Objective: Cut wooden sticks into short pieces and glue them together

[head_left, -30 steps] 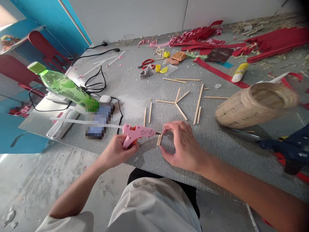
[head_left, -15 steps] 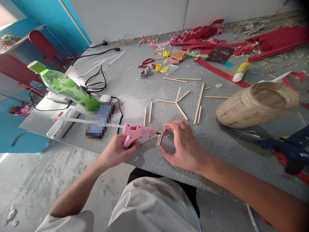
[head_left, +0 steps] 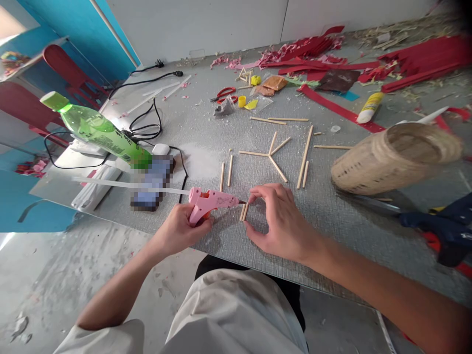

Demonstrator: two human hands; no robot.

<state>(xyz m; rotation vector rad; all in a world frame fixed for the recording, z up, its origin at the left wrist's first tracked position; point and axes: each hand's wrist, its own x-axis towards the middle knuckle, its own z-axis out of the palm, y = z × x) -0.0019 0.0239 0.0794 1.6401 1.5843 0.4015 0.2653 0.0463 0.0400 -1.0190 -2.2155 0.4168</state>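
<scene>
My left hand (head_left: 186, 230) is wrapped round the handle of a pink glue gun (head_left: 214, 202), with a long clear glue stick (head_left: 121, 184) sticking out of its back. The gun's nozzle points right and meets the top ends of two short wooden sticks (head_left: 244, 212) lying side by side. My right hand (head_left: 276, 221) holds the right one of these sticks between thumb and index finger, at its two ends. Beyond the hands lie two upright sticks (head_left: 230, 171), a branching figure of sticks (head_left: 270, 156) and a longer stick (head_left: 305, 156) beside a short one.
A green bottle (head_left: 103, 130) leans above a phone (head_left: 153, 184) at the left. On the right are a stick-covered jar (head_left: 354, 167) and a dark blue tool (head_left: 450, 228). Scissors (head_left: 225, 93), a glue tube (head_left: 369, 108) and red strips (head_left: 332, 109) lie farther back.
</scene>
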